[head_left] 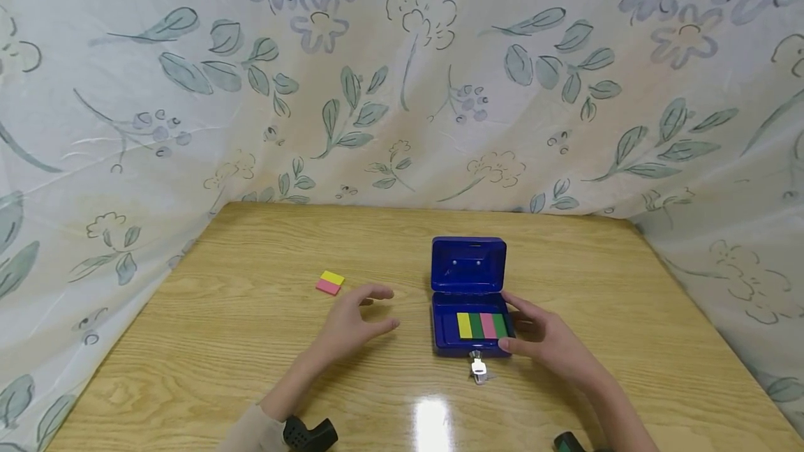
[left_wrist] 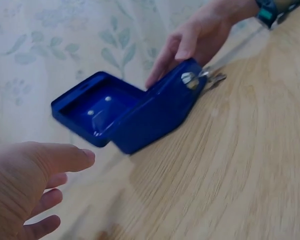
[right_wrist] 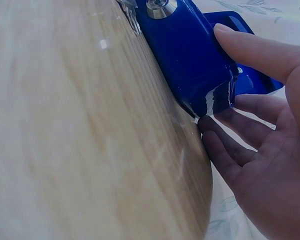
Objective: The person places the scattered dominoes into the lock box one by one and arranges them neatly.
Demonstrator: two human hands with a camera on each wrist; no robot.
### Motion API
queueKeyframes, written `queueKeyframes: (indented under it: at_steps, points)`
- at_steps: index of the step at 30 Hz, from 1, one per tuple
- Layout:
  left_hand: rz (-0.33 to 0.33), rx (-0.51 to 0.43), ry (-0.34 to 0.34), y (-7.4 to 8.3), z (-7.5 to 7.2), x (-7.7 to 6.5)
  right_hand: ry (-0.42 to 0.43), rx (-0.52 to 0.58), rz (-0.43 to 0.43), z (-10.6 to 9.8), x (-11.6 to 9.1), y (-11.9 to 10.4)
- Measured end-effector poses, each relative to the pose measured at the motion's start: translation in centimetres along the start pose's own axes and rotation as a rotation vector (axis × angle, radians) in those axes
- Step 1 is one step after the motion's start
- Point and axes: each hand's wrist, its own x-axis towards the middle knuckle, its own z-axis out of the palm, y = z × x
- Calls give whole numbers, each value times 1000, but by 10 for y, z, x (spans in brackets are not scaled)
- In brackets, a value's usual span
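Note:
A blue metal cash box (head_left: 442, 333) stands on the table with its lid (head_left: 468, 264) raised. Yellow, green and pink sticky-note pads (head_left: 477, 326) lie side by side inside it. A key (head_left: 479, 368) sits in the front lock, seen also as keys (left_wrist: 215, 77) in the left wrist view. My right hand (head_left: 553, 347) holds the box by its right side, thumb at the front corner and fingers along the side wall. To the left of the box, my left hand (head_left: 352, 323) hovers with thumb and fingers spread apart, holding nothing.
Beyond my left hand, a yellow and a pink sticky-note pad (head_left: 330, 282) lie on the wooden table (head_left: 264, 250). A floral cloth (head_left: 377, 89) hangs behind the table and along its sides. Dark wrist devices (head_left: 310, 434) show at the lower edge.

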Motion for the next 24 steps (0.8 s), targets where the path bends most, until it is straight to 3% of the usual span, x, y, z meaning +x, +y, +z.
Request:
queueKeyframes:
  at_steps: [5,19,24]
  points:
    - [-70,16,91,-8,-13,-6,1,-2,1,0,1,1]
    - [-147,105,370,-28,-54,-13,3,-7,-1,-1,0,0]
    - [-169,112,408,-33,-59,-15,5,-12,11,0,1,0]
